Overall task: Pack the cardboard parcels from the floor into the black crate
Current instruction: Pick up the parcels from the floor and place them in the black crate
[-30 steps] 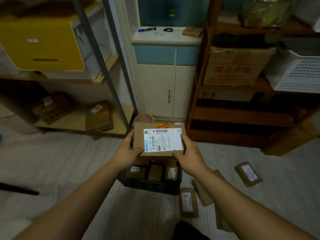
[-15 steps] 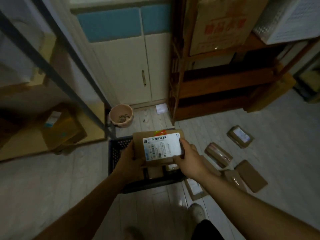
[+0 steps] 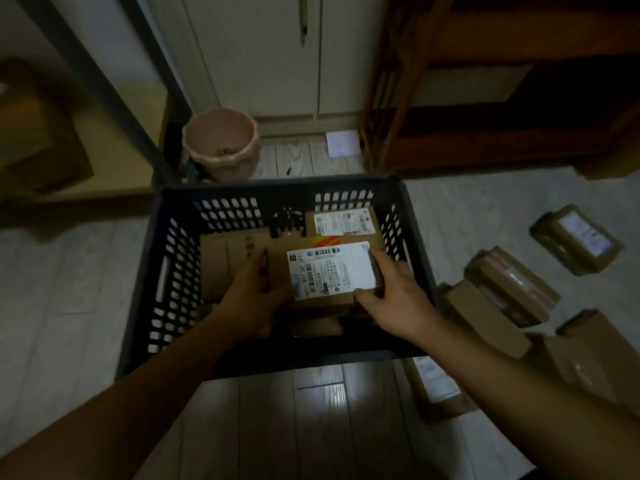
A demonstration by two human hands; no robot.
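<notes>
Being gripped between the left hand point(image 3: 258, 299) and right hand point(image 3: 393, 299), a labelled cardboard parcel point(image 3: 327, 273) is being held inside the black crate point(image 3: 166, 271).

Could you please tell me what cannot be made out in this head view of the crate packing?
- Black crate floor: hidden under parcels and both hands.
- Held parcel label text: too small and dim to read.
- Parcels on the floor: the nearest is partly covered by the right hand's forearm.
- Pink pot contents: too dim.

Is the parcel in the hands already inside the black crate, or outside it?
Inside. Both hands hold the parcel within the crate walls, over other parcels; whether it rests on them, I cannot tell.
</notes>
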